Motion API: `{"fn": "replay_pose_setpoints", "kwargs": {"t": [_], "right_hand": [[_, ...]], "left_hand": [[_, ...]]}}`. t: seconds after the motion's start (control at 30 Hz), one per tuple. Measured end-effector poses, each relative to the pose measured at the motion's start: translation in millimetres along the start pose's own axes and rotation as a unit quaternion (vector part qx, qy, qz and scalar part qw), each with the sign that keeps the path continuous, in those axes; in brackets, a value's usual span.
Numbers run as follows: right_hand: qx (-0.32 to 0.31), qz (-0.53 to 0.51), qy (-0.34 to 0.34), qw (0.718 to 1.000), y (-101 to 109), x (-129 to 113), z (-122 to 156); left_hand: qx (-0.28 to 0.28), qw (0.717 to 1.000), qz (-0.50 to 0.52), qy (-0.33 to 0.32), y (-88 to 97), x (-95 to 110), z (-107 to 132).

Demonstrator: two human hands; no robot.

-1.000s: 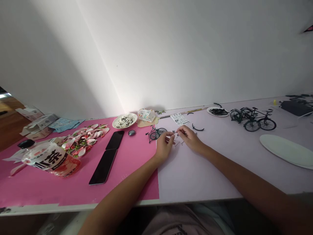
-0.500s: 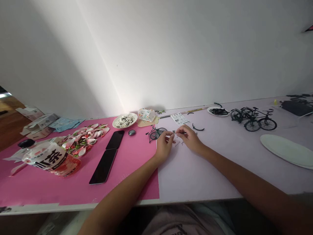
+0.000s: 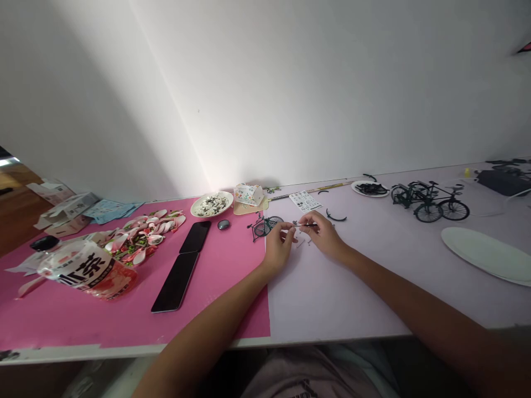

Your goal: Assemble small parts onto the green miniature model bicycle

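My left hand [image 3: 279, 245] and my right hand [image 3: 322, 233] meet low over the pale table [image 3: 352, 287], fingertips pinched together on a small thin dark part [image 3: 302, 225] held between them. Just left of them stands a small dark model bicycle [image 3: 264, 226], partly built, at the edge of the pink mat [image 3: 124, 309]. A curved dark strip [image 3: 335, 217] and a small printed sheet [image 3: 305, 200] lie just beyond my right hand. A few tiny pale bits lie on the table under my hands.
Two dark phones [image 3: 185, 265] lie on the pink mat. A bowl of small pieces [image 3: 211, 204], a heap of pink wrappers [image 3: 143, 235] and a printed bag [image 3: 87, 268] sit left. Finished model bicycles [image 3: 429, 200], a plate of dark parts [image 3: 370, 188] and a white plate [image 3: 487, 255] are right.
My fingertips have shifted slightly around the small part; both hands stay in the same place. Nothing else has moved.
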State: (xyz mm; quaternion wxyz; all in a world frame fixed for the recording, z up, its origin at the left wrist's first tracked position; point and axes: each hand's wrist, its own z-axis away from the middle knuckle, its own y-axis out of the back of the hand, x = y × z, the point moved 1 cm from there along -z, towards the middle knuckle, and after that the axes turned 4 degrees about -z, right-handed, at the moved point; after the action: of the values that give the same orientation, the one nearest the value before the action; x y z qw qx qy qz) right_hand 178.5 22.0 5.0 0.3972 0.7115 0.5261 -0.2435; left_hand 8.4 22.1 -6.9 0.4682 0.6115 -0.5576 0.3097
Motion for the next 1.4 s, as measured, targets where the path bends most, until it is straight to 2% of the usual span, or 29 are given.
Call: {"fn": "replay_pose_setpoints", "kwargs": {"t": [0.67, 0.87, 1.1, 1.4], "right_hand": [[0.009, -0.008, -0.035, 0.999, 0.4, -0.7, 1.4], [-0.013, -0.008, -0.071, 0.997, 1.5, -1.4, 3.8], [-0.067, -0.038, -0.055, 0.995, 2.3, -2.1, 5.7], [-0.053, -0.098, -0.074, 0.991, 0.2, -3.7, 5.7]], "left_hand": [[-0.006, 0.999, -0.025, -0.018, 1.1, -0.4, -0.6], [-0.016, 0.999, -0.034, -0.025, 0.6, -0.5, -0.3], [-0.004, 0.999, -0.027, -0.028, 0.8, -4.2, -0.9], [0.000, 0.999, -0.033, -0.019, 1.7, -5.4, -1.5]]}}
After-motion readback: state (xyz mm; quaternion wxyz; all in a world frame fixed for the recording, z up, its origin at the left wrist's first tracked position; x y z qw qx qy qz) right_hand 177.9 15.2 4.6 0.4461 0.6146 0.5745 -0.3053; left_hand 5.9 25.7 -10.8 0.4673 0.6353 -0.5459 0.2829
